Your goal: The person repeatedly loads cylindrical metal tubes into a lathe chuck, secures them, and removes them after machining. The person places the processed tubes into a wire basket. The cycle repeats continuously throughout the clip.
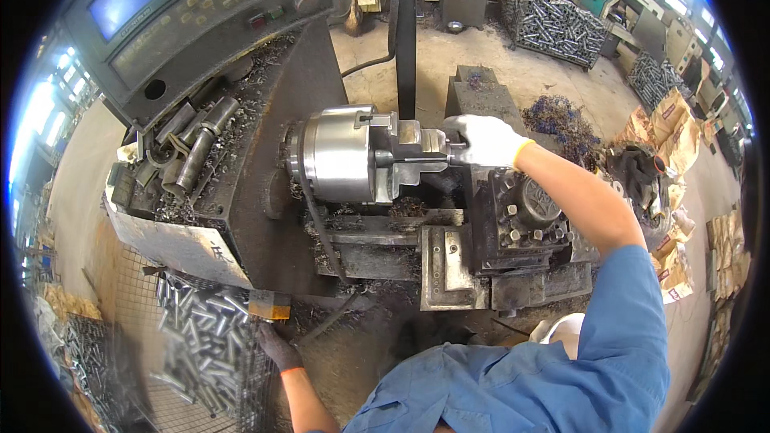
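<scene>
My right hand (488,141), in a white glove, is closed at the open end of a lathe chuck (337,152). Its fingers are around the end of a metal workpiece (455,149) that shows between the chuck's stepped jaws (409,148); most of that piece is hidden. Lower left, my left hand (277,348) wears a dark glove and is by the rim of a wire basket (144,305). Many short metal rods (204,345) lie in that basket. What the left fingers do cannot be made out. An orange-yellow block (269,305) is just above them.
A bolted tool post (529,212) stands below my right forearm, on the carriage (449,269). At upper left are a control panel (208,16) and a ledge of pipe-like metal pieces (200,144). Dark shavings (561,124) and a full parts crate (557,28) are farther back.
</scene>
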The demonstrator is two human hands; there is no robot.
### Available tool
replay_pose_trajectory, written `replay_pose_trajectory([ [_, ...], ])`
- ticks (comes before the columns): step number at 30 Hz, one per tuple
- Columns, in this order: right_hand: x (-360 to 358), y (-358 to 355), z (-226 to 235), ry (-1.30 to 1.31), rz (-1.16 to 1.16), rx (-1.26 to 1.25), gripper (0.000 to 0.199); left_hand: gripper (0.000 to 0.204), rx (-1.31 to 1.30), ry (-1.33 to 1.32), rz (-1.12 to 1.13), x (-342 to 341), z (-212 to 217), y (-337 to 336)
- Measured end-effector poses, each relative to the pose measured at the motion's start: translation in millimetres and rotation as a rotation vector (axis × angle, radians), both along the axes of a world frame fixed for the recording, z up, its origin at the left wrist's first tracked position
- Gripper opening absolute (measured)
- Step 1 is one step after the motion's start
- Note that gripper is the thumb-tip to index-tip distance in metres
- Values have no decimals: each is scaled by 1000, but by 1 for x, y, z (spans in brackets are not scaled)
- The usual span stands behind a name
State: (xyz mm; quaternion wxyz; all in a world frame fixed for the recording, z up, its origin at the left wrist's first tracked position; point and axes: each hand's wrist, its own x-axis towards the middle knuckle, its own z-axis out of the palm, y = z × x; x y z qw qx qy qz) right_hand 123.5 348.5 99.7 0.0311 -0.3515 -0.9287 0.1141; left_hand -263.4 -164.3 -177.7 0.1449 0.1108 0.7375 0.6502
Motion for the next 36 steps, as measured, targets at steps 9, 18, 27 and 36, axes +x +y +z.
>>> replay_pose_trajectory([
  [9,126,-208,33,739,-17,153,23,55,6,910,112,68,179,81],
  [18,155,-252,-35,678,-512,-632,31,85,-641,1294,-90,35,388,414],
  [27,149,-259,-79,549,-213,-734,31,50,-218,1468,-287,98,321,319],
  [36,-9,-327,-192,237,428,-1175,34,46,-647,-456,314,291,-58,-270],
])
